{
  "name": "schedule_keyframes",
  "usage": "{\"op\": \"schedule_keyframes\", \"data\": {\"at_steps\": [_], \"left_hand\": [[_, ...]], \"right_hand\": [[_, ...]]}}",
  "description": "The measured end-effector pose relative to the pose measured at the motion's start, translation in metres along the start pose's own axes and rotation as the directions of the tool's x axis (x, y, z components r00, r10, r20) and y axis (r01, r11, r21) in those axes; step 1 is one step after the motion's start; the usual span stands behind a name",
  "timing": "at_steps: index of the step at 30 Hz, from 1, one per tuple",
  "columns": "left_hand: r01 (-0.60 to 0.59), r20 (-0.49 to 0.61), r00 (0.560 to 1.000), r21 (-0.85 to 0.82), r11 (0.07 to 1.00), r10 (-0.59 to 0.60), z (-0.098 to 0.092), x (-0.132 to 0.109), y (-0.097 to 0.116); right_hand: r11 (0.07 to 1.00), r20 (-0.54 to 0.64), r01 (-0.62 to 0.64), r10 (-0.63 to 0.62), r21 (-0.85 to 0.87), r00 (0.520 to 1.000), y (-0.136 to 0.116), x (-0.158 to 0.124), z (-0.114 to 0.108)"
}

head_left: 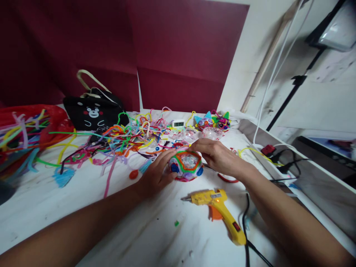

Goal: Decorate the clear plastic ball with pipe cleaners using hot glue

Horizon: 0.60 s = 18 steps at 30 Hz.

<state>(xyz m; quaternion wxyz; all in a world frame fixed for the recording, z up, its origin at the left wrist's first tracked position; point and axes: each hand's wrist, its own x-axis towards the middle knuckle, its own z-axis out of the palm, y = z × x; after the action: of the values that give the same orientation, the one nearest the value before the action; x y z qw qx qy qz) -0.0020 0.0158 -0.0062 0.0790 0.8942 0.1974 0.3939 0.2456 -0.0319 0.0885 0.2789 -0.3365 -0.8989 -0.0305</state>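
Observation:
A clear glittery ball [187, 164] wrapped in orange, green and red pipe cleaners, with blue dots, rests on the white table [83, 200]. My left hand [157, 174] cups its left side, fingers curled around it. My right hand [219, 157] reaches over its top right, fingers pressed on the pipe cleaner edging. A yellow glue gun [219, 209] lies on its stand just in front of the ball, its light glowing.
A tangle of coloured pipe cleaners [122, 139] spreads behind my left hand. A black bear bag [93, 111] and a red bag of pipe cleaners [25, 129] sit far left. Two cat-faced balls [213, 122], clear balls and a small clock [178, 123] stand behind. Cables [289, 165] run right.

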Motion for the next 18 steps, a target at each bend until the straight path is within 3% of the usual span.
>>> {"op": "schedule_keyframes", "data": {"at_steps": [10, 18], "left_hand": [[0.028, -0.015, 0.999, -0.015, 0.999, -0.028, 0.0, -0.002, -0.002], [0.031, -0.206, 0.978, 0.018, 0.999, -0.027, -0.006, -0.003, -0.001]], "right_hand": [[1.0, -0.014, -0.026, 0.026, -0.003, 1.0, 0.0, -0.002, -0.004], [0.994, -0.132, -0.084, 0.074, -0.071, 0.989, 0.004, -0.006, -0.017]]}}
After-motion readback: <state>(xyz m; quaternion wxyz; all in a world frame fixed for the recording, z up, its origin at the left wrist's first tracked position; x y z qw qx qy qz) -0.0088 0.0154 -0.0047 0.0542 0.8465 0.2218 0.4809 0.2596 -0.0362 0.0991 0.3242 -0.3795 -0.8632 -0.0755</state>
